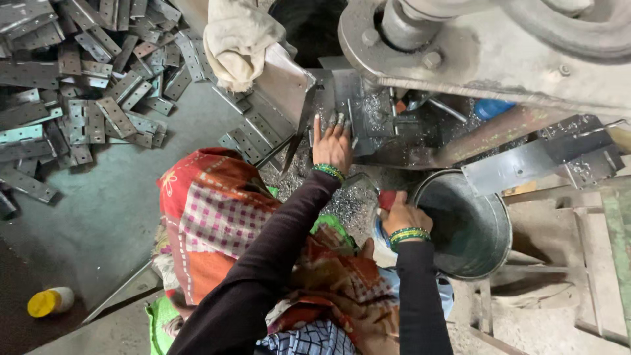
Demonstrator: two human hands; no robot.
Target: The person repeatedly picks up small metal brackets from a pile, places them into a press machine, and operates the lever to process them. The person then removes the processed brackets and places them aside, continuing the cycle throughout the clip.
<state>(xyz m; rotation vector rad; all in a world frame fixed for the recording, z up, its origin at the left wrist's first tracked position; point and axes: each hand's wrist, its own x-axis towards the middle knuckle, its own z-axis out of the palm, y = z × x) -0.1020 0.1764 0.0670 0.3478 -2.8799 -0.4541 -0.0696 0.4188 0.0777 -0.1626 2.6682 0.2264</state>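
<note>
Head cam, looking down at the press bed. Left hand (332,146) lies flat on the surface (420,141) under the machine head (473,46), fingers (317,128) spread and extended, tips touching a small metal plate (368,118) at the die area. Grip there is splayed, nothing pinched; it's just pressing on or beside the plate. Right hand (404,217) sits at the near rim of the round metal bucket (490,223), just right of my lap. Its fingers curl around something partly red and blue (386,200); can't tell what it is, and can't tell how tightly the grip has closed on it.

Metal shavings (348,204) are scattered between the two hands and across the bed. A pale cloth (236,39) is draped over the sloped metal chute (282,85) upper left of the left hand. Flat hinge blanks (85,98) are piled on the floor (112,217) well to the left, with a few more (246,141) just beside the chute. A yellow-capped bottle (49,301) lies on the floor, far lower left. An angled steel bracket (532,161) sits just above the bucket, to the right.
</note>
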